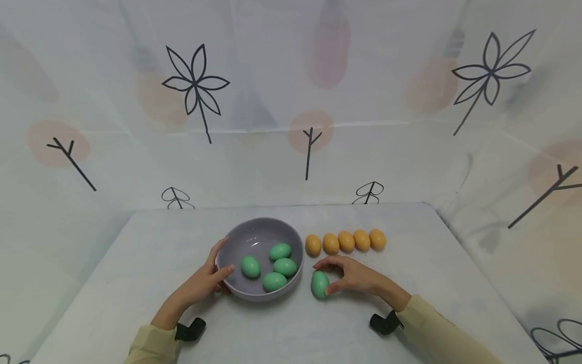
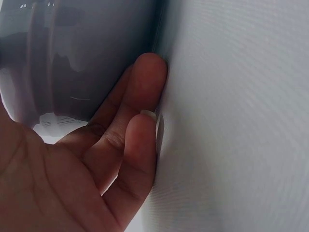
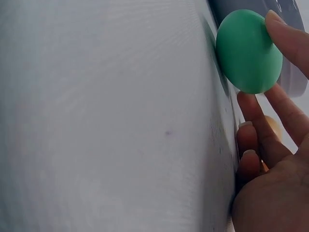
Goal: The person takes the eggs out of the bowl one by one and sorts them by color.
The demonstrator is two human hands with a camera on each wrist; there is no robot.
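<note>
"What's around that bowl (image 1: 252, 242)?"

"On the counter (image 1: 254, 333), a row of five yellow eggs (image 1: 346, 241), running off from about two o'clock of it. The nearest sits a little apart from the other four. Behind, a hanging cloth (image 1: 268, 172) with drawn flowers and twigs."

"And inside?"

"Four green eggs (image 1: 250, 266). One lies alone around seven o'clock; the other three bunch between about two and five. The bowl's wall stands between them and the loose egg (image 1: 317, 285)."

"Where's that one, exactly?"

"Outside the bowl, just beside it, at about four o'clock. It's green too, and the nearest yellow one is at its twelve."

"Who has it?"

"The right hand (image 1: 352, 275), coming in from about three o'clock. Thumb and a fingertip pinch it from opposite sides, only an egg's breadth apart, the other fingers curled below in the wrist view. I can't tell whether it touches the counter."

"The left hand (image 1: 204, 278)?"

"On the bowl, around eight o'clock. It grips the side: thumb over the rim, fingers along the outside, low by the counter."
</note>
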